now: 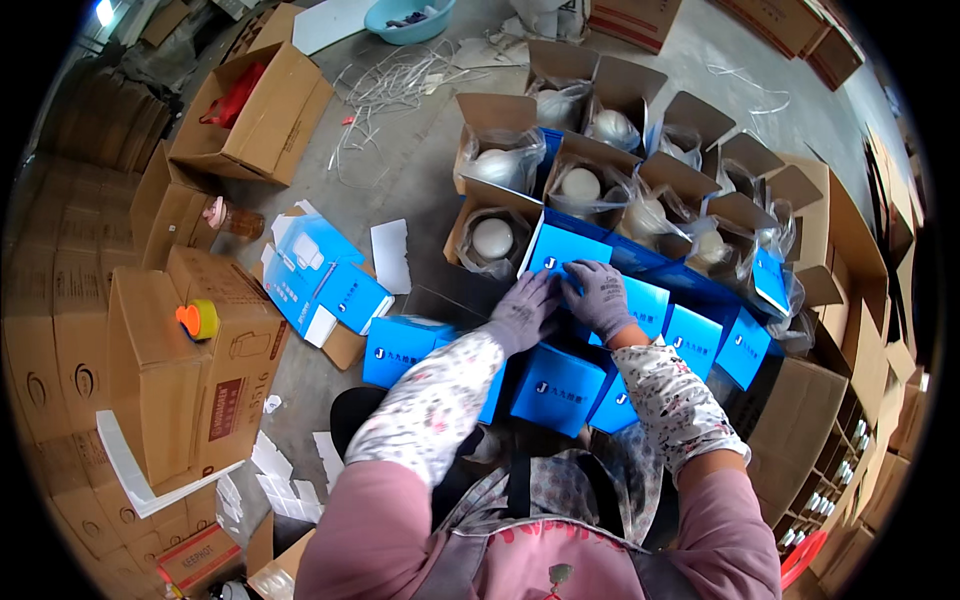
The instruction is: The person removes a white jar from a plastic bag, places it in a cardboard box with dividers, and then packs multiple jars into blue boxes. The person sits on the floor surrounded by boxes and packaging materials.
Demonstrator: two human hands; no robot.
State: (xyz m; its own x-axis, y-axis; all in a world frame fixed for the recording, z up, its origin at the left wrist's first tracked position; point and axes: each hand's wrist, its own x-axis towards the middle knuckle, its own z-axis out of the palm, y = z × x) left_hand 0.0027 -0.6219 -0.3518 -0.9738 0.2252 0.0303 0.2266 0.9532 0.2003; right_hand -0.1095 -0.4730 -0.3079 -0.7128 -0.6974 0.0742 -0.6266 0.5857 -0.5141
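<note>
Both hands wear grey-purple work gloves and meet over a blue cardboard box (571,247) in front of me. My left hand (525,304) lies on the box's near left part, its fingers spread and slightly blurred. Beside it, my right hand (600,296) has bent fingers resting at the box's near edge. Whether either hand grips the box cannot be told. More blue boxes stand nearer to me, among them one below my hands (559,390) and one to the right (691,337). Beyond are open boxes with plastic-wrapped round white items, such as one at the left (493,238).
Flattened blue cartons (311,262) lie at the left, near a brown carton (217,375) with an orange and yellow tape roll (197,320). Loose white strapping (390,82) covers part of the floor. An open brown carton (289,112) stands behind, and a compartmented carton (817,487) at the right.
</note>
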